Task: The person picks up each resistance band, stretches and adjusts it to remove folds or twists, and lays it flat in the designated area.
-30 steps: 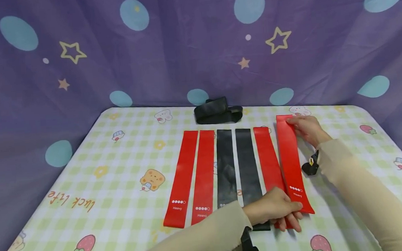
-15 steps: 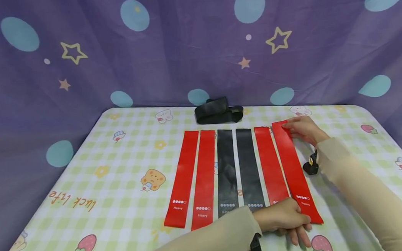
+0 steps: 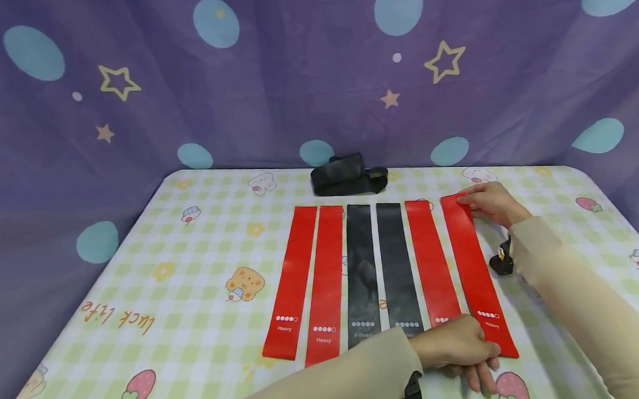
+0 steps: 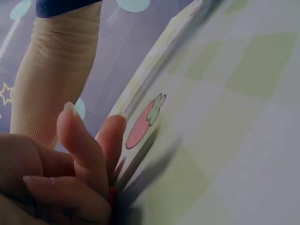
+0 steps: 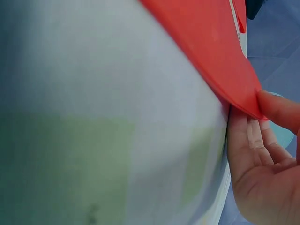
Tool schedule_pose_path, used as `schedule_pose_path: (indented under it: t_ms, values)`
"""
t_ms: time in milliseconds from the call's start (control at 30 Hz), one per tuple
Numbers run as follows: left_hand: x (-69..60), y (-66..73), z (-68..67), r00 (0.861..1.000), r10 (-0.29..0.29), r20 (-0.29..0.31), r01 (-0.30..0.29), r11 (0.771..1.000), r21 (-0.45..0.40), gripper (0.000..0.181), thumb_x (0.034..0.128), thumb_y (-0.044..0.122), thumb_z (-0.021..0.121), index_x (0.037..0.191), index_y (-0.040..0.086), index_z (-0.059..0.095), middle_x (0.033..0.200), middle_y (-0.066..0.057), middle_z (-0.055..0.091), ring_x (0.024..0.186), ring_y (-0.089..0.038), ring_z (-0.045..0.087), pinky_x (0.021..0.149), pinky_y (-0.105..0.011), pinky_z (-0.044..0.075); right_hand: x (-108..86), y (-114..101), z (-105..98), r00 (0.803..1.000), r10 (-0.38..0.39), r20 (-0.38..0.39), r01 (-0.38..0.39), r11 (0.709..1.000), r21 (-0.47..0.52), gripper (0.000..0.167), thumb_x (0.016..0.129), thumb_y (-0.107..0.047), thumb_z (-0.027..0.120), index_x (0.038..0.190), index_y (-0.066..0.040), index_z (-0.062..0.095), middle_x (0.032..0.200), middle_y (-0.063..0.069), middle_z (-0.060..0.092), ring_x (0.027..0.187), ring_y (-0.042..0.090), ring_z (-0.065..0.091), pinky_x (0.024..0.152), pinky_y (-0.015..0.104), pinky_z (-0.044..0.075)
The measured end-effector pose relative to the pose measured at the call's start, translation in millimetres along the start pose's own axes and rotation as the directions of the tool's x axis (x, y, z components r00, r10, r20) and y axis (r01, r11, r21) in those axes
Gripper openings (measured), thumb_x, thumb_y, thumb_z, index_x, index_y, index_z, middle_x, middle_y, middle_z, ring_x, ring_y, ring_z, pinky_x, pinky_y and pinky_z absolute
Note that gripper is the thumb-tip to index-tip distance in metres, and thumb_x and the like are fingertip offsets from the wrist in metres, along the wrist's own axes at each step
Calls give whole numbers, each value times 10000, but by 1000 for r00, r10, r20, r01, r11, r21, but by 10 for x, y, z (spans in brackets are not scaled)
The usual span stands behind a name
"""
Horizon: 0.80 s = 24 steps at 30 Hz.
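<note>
The rightmost red resistance band (image 3: pixel 473 263), printed "Heavy", lies lengthwise at the right end of a row of flat bands. My right hand (image 3: pixel 494 203) pinches its far end, thumb above and fingers beneath, as the right wrist view shows on the raised red edge (image 5: pixel 248 101). At the near end, my left hand (image 3: pixel 457 345) pinches the band's left corner with the thumb on top. In the left wrist view that hand (image 4: pixel 70 173) hides nearly all of the band. Beside it lies another red band (image 3: pixel 432 260), its near end covered by the left hand.
Two black bands (image 3: pixel 361 258) and two more red bands (image 3: pixel 288 281) continue the row leftward; my left sleeve (image 3: pixel 336 375) covers some near ends. Behind them stands a coiled black band (image 3: pixel 345 176). A purple curtain (image 3: pixel 269 93) hangs beyond the checked tablecloth (image 3: pixel 191 256).
Both hands have brought the rightmost red band nearer and lower, its near end shifting right. It now lies apart from the neighbouring red band, which its near end overlapped earlier.
</note>
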State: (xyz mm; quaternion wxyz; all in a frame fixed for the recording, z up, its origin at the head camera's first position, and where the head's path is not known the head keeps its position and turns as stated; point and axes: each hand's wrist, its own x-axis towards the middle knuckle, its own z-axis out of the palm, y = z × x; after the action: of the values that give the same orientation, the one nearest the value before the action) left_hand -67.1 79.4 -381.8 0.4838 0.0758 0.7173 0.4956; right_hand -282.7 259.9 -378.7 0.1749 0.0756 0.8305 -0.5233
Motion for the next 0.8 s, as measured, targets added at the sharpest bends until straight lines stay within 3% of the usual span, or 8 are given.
schedule_pose_path:
  t_ms: [667, 733, 800]
  values:
    - [-40, -22, -27, 1000, 26, 8, -25, 1000, -14, 370, 929, 152, 496, 588, 35, 579, 481, -104, 587, 326, -123, 469, 329, -229, 239, 10, -65, 36, 999, -38, 35, 38, 999, -16, 469, 921, -151, 602, 1287, 99, 448, 658, -173, 601, 631, -13, 560, 635, 178, 540]
    - [-41, -28, -31, 999, 22, 25, -22, 1000, -12, 380, 936, 170, 504, 586, 40, 577, 480, -95, 582, 329, -123, 477, 328, -225, 247, 8, -68, 44, 999, -34, 34, 35, 999, -27, 465, 924, -165, 603, 1282, 95, 460, 687, -148, 621, 628, -6, 565, 640, 184, 543]
    - [-44, -33, -38, 999, 24, 37, -24, 1000, -9, 401, 948, 189, 511, 579, 42, 567, 480, -98, 580, 333, -123, 484, 326, -222, 259, 3, -75, 52, 999, -36, 19, 37, 998, -50, 475, 930, -183, 597, 1291, 95, 462, 845, -113, 628, 637, 0, 555, 652, 184, 543]
